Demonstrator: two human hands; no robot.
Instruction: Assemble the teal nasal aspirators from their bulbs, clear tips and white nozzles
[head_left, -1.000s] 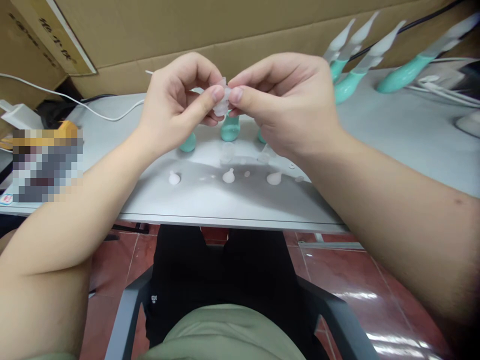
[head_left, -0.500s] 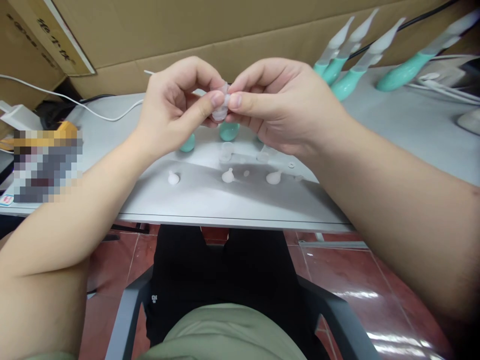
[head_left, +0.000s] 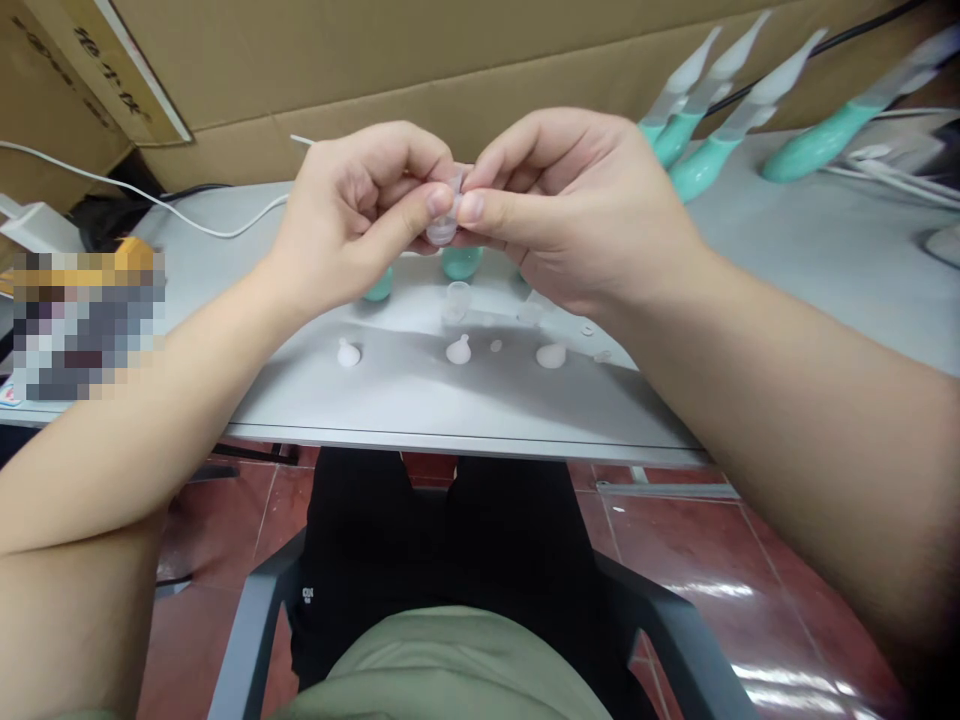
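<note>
Between my two hands is a small clear plastic cylinder (head_left: 441, 233), mostly covered by fingertips. My left hand (head_left: 367, 205) pinches it from the left with thumb and fingers. From the other side, my right hand (head_left: 559, 200) presses thumb and forefinger against its upper part; whether a smaller piece is in that pinch is hidden. Just beyond and below the hands stand teal bulbs (head_left: 461, 263), partly covered. Nearer me lie a clear plastic cup-like part (head_left: 456, 302) and three white soft nozzle tips (head_left: 459, 350), with a tiny disc (head_left: 496, 346) and a small ring (head_left: 587, 330).
Several assembled teal bulb aspirators with white tips (head_left: 701, 165) stand at the back right near white cables (head_left: 892, 170). Cardboard (head_left: 375, 70) walls the back of the grey table (head_left: 420, 405). A white cable (head_left: 202, 225) and a yellow object (head_left: 135, 262) are at left.
Both hands stay at the clear cylinder, and the right fingertips shift slightly over it. The whole view has slid a little, so the table items appear slightly to the right.
</note>
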